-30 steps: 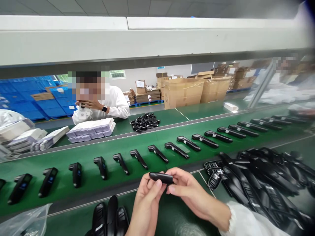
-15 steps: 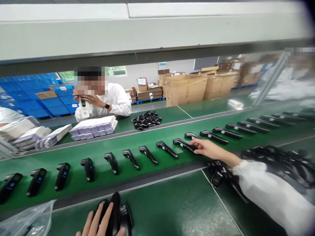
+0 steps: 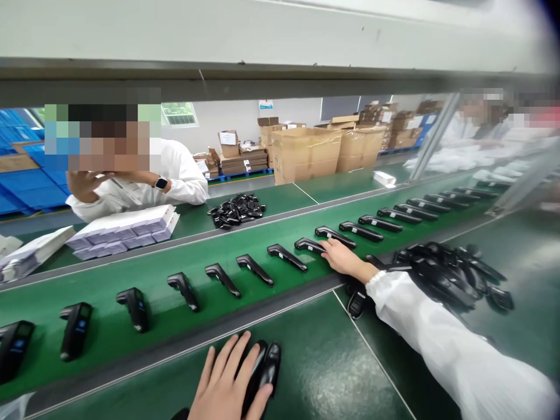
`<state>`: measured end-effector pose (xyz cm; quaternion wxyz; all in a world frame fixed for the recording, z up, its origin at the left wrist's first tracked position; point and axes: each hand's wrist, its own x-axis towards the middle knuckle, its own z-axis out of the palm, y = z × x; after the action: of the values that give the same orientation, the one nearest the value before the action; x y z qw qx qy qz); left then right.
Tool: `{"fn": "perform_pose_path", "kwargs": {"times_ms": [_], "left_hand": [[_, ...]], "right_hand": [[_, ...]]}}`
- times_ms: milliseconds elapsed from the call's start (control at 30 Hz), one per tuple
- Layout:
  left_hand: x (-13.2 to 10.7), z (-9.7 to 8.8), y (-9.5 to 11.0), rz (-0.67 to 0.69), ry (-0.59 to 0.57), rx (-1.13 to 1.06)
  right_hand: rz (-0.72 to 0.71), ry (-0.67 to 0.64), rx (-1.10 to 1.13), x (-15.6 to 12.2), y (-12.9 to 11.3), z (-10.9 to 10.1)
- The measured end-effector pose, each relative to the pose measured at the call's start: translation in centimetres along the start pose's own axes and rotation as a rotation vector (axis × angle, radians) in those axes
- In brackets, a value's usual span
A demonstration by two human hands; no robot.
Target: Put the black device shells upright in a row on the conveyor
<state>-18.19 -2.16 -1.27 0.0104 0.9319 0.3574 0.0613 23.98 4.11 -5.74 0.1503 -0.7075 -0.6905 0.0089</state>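
Note:
My right hand (image 3: 343, 256) reaches over the green conveyor belt (image 3: 157, 344), fingers closed on the lower end of a black pistol-shaped handheld device (image 3: 307, 244). Its fingertips are partly hidden. Similar devices stretch in a row to both sides; those at left, such as this small-screened device (image 3: 77, 329), show blue displays. At the bottom, my left hand (image 3: 231, 382) lies with fingers spread over black devices (image 3: 270, 370) on the green table. Two show between index finger and thumb; the palm hides what is beneath.
A heap of black devices (image 3: 450, 271) lies on the table at right, partly behind my sleeve. Beyond the belt are a pile of small black parts (image 3: 238, 210), stacked white boxes (image 3: 126, 233) and a seated co-worker (image 3: 179, 172). A white beam (image 3: 245, 41) crosses overhead.
The view has swung to the right, so the surroundings appear further left. My right hand stays at the same device. My left hand has come further into view over its devices.

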Motion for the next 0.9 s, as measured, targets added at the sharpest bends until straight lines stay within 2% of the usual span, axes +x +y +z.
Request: {"fn": "perform_pose_path", "kwargs": {"times_ms": [133,200,267,300,333,400,467,533,600,700,800,900], "left_hand": [[2.2,-0.3,1.7,0.157,0.057,0.024],[3.1,-0.3,2.5,0.222,0.092,-0.009],[3.9,-0.2,3.2,0.234,0.128,-0.073],[4.2,-0.2,3.5,0.209,0.131,-0.119],[4.6,-0.2,3.9,0.166,0.124,-0.174],[5.5,-0.5,4.6,0.057,0.090,-0.312],[6.6,-1.2,5.2,-0.030,0.053,-0.471],[7.8,-2.1,5.8,-0.054,0.005,-0.624],[8.8,-2.9,6.3,-0.017,-0.045,-0.707],[9.8,-3.4,7.0,0.083,-0.055,-0.638],[9.8,-3.2,7.6,0.157,-0.067,-0.445],[9.5,-3.2,7.9,0.189,-0.106,-0.311]], "right_hand": [[0.034,0.009,-0.041,0.4,-0.1,-0.8],[0.055,0.065,-0.041,-0.1,-0.9,-1.8],[0.014,0.129,0.057,-1.4,-2.4,-3.2],[-0.046,0.119,0.151,-2.3,-3.3,-4.0],[-0.127,0.069,0.263,-3.4,-4.3,-4.8],[-0.297,-0.122,0.474,-5.7,-6.5,-6.2],[-0.395,-0.280,0.619,-7.8,-8.6,-7.2],[-0.390,-0.303,0.739,-9.1,-10.2,-7.6],[-0.329,-0.247,0.844,-9.8,-11.4,-7.7],[-0.295,-0.222,0.858,-9.8,-12.4,-8.1],[-0.365,-0.390,0.781,-9.3,-12.2,-8.9],[-0.382,-0.592,0.821,-8.2,-10.2,-9.3]]}}
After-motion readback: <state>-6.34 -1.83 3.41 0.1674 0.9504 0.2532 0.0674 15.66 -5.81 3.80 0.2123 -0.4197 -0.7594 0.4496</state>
